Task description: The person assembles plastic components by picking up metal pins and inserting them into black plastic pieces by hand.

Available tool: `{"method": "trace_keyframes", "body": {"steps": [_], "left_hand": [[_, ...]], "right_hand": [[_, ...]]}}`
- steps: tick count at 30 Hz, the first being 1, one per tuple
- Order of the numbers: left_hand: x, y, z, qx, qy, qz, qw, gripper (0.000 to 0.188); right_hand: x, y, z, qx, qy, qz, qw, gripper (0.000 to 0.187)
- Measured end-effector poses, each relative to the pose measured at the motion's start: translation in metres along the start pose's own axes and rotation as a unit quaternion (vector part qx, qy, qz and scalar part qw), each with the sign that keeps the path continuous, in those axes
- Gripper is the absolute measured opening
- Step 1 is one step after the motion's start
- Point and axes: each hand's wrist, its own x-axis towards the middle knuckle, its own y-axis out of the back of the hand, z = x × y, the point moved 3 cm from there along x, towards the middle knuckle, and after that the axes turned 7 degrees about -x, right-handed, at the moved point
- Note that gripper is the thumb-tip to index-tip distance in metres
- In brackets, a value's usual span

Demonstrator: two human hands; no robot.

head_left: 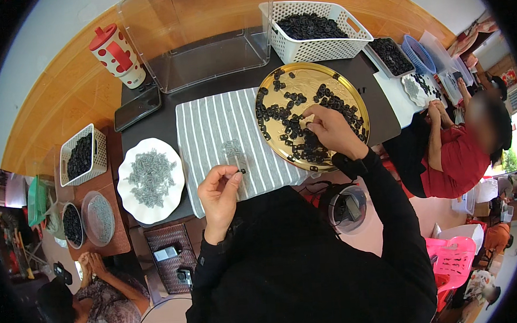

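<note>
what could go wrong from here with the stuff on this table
1. The left hand seems to pinch a small black piece right at the fingertips, so it could slip from that grip.
2. The gold tray sits close to the table edge nearest the person; a bump from the right hand might spill loose black pieces.
3. The dotted tumbler stands beside the phone; knocked over, it might hit it.
</note>
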Motion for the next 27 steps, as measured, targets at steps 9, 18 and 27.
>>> {"method": "trace_keyframes", "body": {"steps": [9, 18, 27], "left_hand": [[-0.004, -0.011, 0.005, -0.021, 0.039, -0.021, 0.999, 0.013], [-0.01, -0.029, 0.019, -0.047, 0.041, -0.037, 0.997, 0.016], [-0.014, -0.022, 0.016, -0.115, 0.04, -0.039, 0.992, 0.018]], "right_hand": [[-0.031, -0.016, -0.015, 0.557, -0.145, -0.079, 0.814, 0.015], [-0.05, -0.064, -0.072, 0.783, -0.116, -0.138, 0.595, 0.02], [-0.049, -0.089, -0.081, 0.83, -0.139, -0.144, 0.521, 0.023]]}}
